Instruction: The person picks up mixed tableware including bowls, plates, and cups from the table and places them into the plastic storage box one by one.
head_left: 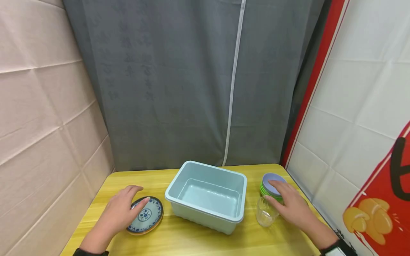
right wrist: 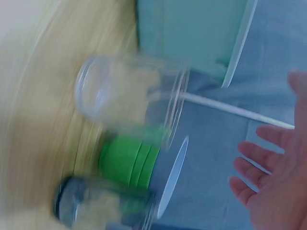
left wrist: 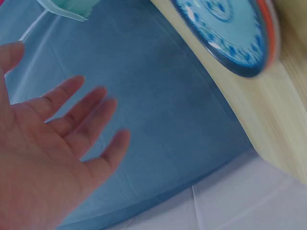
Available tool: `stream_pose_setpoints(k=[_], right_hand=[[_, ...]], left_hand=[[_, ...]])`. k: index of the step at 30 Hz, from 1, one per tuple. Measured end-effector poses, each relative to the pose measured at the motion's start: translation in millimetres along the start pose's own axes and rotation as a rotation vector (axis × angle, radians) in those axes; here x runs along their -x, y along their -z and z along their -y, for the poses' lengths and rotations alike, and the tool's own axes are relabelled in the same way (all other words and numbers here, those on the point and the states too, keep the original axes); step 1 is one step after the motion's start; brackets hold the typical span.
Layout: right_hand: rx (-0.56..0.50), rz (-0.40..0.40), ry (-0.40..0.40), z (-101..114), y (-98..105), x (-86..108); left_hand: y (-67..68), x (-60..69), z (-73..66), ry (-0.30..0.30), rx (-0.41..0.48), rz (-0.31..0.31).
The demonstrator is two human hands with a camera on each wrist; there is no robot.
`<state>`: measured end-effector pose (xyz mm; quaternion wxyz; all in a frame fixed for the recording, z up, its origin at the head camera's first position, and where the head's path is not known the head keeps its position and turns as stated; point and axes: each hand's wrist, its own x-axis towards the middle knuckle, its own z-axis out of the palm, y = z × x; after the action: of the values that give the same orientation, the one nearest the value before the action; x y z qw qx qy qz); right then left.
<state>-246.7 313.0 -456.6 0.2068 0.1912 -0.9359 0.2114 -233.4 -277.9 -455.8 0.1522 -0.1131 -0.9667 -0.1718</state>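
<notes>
Over the left side of the table, my left hand (head_left: 122, 209) hovers with spread fingers beside a stack of plates (head_left: 145, 215). The top plate (left wrist: 230, 33) has a blue flower pattern and a dark rim, with an orange edge beneath it. My right hand (head_left: 294, 204) is held above a clear glass (head_left: 265, 213) and a stack of bowls (head_left: 272, 183), its fingers loosely extended and gripping nothing. In the right wrist view, the bowls are green (right wrist: 127, 160) with a lavender-blue one on top. A second glass (right wrist: 100, 203) with a dark base stands beside them.
A pale blue-green plastic basin (head_left: 208, 193) stands at the middle of the wooden table (head_left: 179, 238), between the hands; nothing shows inside it. A grey curtain (head_left: 179, 89) hangs behind the table, with cloth walls on both sides.
</notes>
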Motion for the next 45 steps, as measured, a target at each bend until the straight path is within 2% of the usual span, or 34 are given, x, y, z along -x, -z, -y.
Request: stream_pose_setpoints(k=[4,8,11,15,18,20,23,30,33,39,45], right_hand=[[-0.152,-0.058,-0.059,11.8,-2.2,-6.1],[-0.272,-0.079,-0.127,22.7,-5.9,-11.0],[-0.369,-0.050,-0.219,29.9,-9.5,-12.7],[-0.561,0.021,-0.382,39.7,-14.4,-16.4],[-0.675,0.053,-0.474,46.8,-18.1,-21.0],[-0.707,0.060,-0.522,51.6,-20.2,-23.8],[-0.713,0.079,-0.551,58.0,-24.1,-27.0],[-0.758,0.135,-0.600,70.8,-37.4,-31.0],[-0.776,0.166,-0.623,76.4,-41.2,-33.4],[-0.834,0.188,-0.708,79.9,-48.2,-39.7],[-0.925,0.183,-0.755,79.6,-53.8,-41.4]], left_hand=[[2.4,-7.2,-5.1,0.030,0.100,0.038],[3.2,-16.0,-11.5,0.070,0.181,0.054],[1.0,-23.3,-16.1,0.089,0.233,0.049],[-4.5,-33.1,-21.4,0.125,0.280,0.043],[-10.4,-42.3,-24.5,0.145,0.306,0.024],[-15.4,-50.3,-25.4,0.147,0.324,0.008],[-24.7,-63.5,-25.2,0.146,0.358,-0.002],[-48.8,-88.5,-23.8,0.165,0.391,0.025],[-56.4,-95.4,-25.2,0.221,0.441,0.053],[-68.3,-108.9,-28.8,0.360,0.626,0.148],[-76.8,-115.6,-29.8,0.427,0.765,0.231]])
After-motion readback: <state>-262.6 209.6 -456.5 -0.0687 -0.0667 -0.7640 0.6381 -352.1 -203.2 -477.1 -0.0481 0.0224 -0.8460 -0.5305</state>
